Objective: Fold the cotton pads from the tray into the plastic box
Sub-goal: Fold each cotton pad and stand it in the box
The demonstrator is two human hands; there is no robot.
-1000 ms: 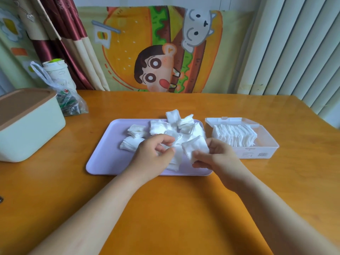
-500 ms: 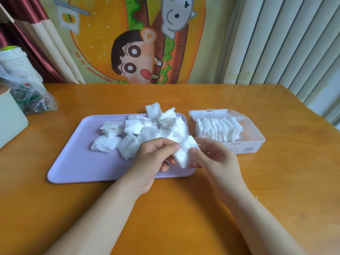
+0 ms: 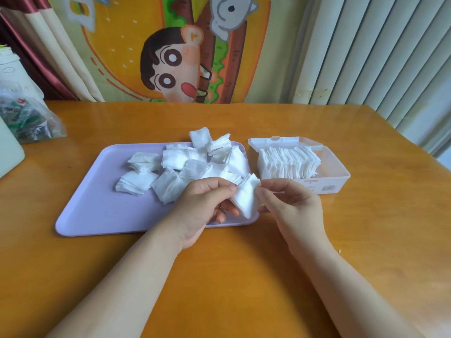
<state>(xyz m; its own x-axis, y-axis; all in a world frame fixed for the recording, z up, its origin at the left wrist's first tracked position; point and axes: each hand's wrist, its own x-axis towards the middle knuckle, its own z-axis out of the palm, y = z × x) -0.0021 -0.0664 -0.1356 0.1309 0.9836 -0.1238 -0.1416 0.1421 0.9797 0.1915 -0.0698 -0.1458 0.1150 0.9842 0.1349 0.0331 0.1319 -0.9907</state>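
A single white cotton pad (image 3: pixel 246 196) is held between both hands above the near right corner of the tray. The left hand (image 3: pixel 202 206) pinches its left edge between thumb and curled fingers, and the right hand (image 3: pixel 290 206) pinches its right edge with thumb and forefinger, its other fingers loosely bent. The pad hangs slightly creased, one corner pointing down; whether it is already folded cannot be told. Under and behind it lies the lilac tray (image 3: pixel 97 203), with a loose pile of cotton pads (image 3: pixel 195 164) heaped in its far right part and two small stacks lying further left. Just to the right of the tray, close to it, stands the clear plastic box (image 3: pixel 327 184), its lid open toward the far side. A row of pads (image 3: pixel 288 162) stands on edge in the left part of the box, while its right part shows a bare bottom. Everything rests on an orange-brown wooden table (image 3: pixel 219 276). At the far left sit a crumpled plastic bag (image 3: pixel 24 120) and the corner of a pale container (image 3: pixel 7 150). Behind the table hang a cartoon cloth (image 3: pixel 175 69), a red and cream curtain (image 3: pixel 48 57) and white vertical blinds (image 3: pixel 378 57).
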